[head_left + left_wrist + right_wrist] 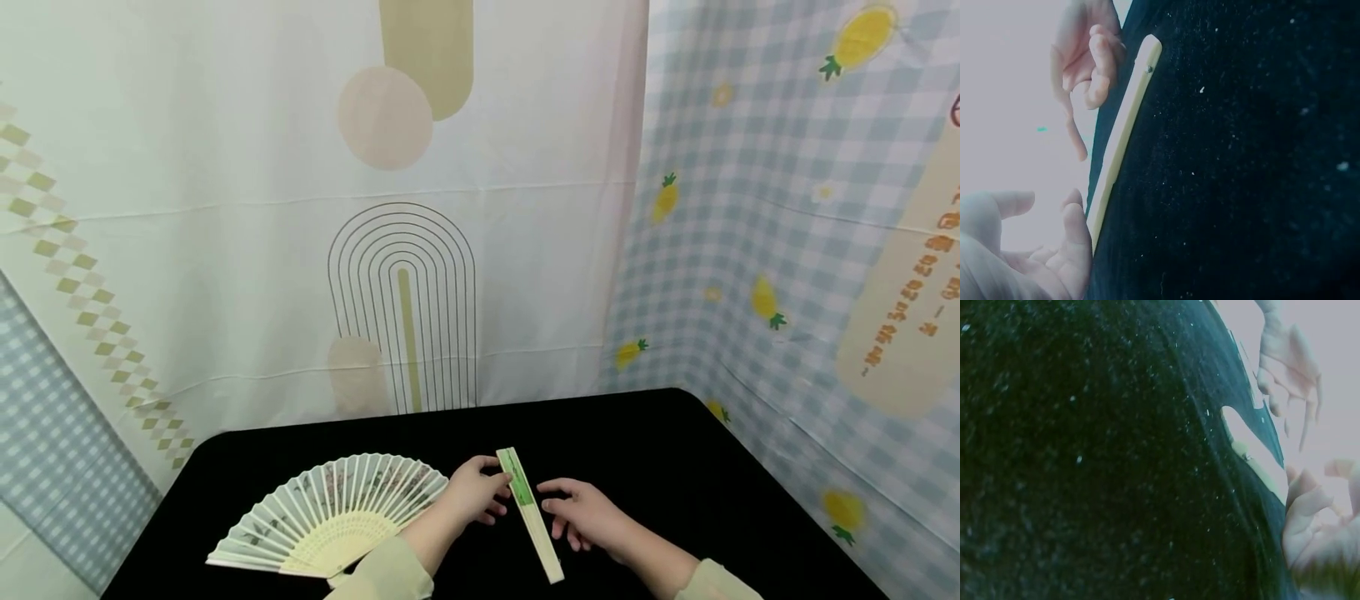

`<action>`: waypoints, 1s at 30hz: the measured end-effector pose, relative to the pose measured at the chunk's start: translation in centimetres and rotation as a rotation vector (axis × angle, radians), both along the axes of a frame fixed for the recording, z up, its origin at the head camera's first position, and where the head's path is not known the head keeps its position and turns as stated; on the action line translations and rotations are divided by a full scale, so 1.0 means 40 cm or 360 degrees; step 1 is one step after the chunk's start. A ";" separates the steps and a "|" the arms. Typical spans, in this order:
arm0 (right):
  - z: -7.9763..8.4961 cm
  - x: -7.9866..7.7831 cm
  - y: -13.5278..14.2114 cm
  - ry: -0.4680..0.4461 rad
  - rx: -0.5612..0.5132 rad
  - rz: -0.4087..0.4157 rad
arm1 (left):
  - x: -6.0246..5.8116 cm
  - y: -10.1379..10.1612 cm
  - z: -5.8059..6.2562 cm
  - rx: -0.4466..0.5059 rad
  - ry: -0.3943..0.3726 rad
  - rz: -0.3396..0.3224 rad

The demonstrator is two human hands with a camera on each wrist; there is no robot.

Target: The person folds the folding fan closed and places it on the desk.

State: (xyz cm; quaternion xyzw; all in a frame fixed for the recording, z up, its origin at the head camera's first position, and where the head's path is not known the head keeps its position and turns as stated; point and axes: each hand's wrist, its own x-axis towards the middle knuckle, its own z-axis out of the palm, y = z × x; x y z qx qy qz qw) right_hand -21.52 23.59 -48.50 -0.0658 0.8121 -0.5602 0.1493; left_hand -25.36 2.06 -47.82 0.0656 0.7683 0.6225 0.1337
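A folded hand fan (531,517), pale ribs with a green patterned strip at its far part, lies slantwise on the black table. Its riveted end shows in the left wrist view (1124,125) and partly in the right wrist view (1254,453). My left hand (474,493) is just left of the green part, fingers loosely bent; whether its fingertips touch the fan I cannot tell. On the other side, my right hand (588,515) hovers a little apart with relaxed fingers and holds nothing. A spread white fan with floral print (330,517) lies left, partly behind my left forearm.
The black table (660,450) has rounded far corners. Behind it hangs a pale patterned cloth (247,275). A blue checked cloth with pineapples (720,250) closes off the right side.
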 end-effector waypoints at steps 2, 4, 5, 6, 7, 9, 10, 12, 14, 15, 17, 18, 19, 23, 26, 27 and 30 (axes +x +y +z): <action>0.004 0.001 -0.004 0.0011 -0.0009 -0.0005 | 0.005 -0.006 0.004 0.0002 0.0009 -0.0008; 0.008 0.000 -0.009 0.0017 -0.0019 -0.0011 | 0.009 -0.012 0.008 -0.0009 0.0028 -0.0021; 0.010 0.000 -0.011 0.0017 -0.0022 -0.0010 | 0.012 -0.015 0.011 -0.0019 0.0042 -0.0028; 0.011 0.000 -0.013 0.0017 -0.0022 -0.0006 | 0.014 -0.019 0.014 -0.0034 0.0058 -0.0036; 0.012 -0.001 -0.015 0.0015 -0.0024 -0.0003 | 0.017 -0.023 0.016 -0.0050 0.0078 -0.0043; 0.013 -0.002 -0.019 0.0012 -0.0026 0.0006 | 0.020 -0.031 0.020 -0.0083 0.0122 -0.0054; 0.014 -0.002 -0.021 0.0014 -0.0026 0.0013 | 0.023 -0.035 0.022 -0.0103 0.0143 -0.0058; 0.016 -0.001 -0.025 0.0023 -0.0031 0.0025 | 0.026 -0.043 0.027 -0.0139 0.0185 -0.0063; 0.019 0.000 -0.030 0.0027 -0.0045 0.0035 | 0.029 -0.052 0.030 -0.0166 0.0219 -0.0064; 0.020 0.000 -0.032 0.0028 -0.0050 0.0040 | 0.031 -0.057 0.032 -0.0182 0.0229 -0.0065; 0.025 0.000 -0.036 0.0022 -0.0061 0.0054 | 0.033 -0.065 0.036 -0.0211 0.0247 -0.0067; 0.028 -0.001 -0.039 0.0014 -0.0064 0.0058 | 0.035 -0.069 0.037 -0.0225 0.0249 -0.0066; 0.030 -0.001 -0.042 0.0010 -0.0066 0.0063 | 0.036 -0.074 0.037 -0.0235 0.0255 -0.0065; 0.034 -0.005 -0.052 0.0033 -0.0045 0.0080 | 0.043 -0.092 0.042 -0.0275 0.0284 -0.0048; 0.036 -0.009 -0.059 0.0077 -0.0031 0.0087 | 0.048 -0.109 0.047 -0.0283 0.0295 -0.0050; 0.036 -0.009 -0.062 0.0095 -0.0024 0.0090 | 0.049 -0.115 0.048 -0.0287 0.0293 -0.0055; 0.038 -0.009 -0.070 0.0130 -0.0027 0.0092 | 0.052 -0.135 0.049 -0.0310 0.0285 -0.0055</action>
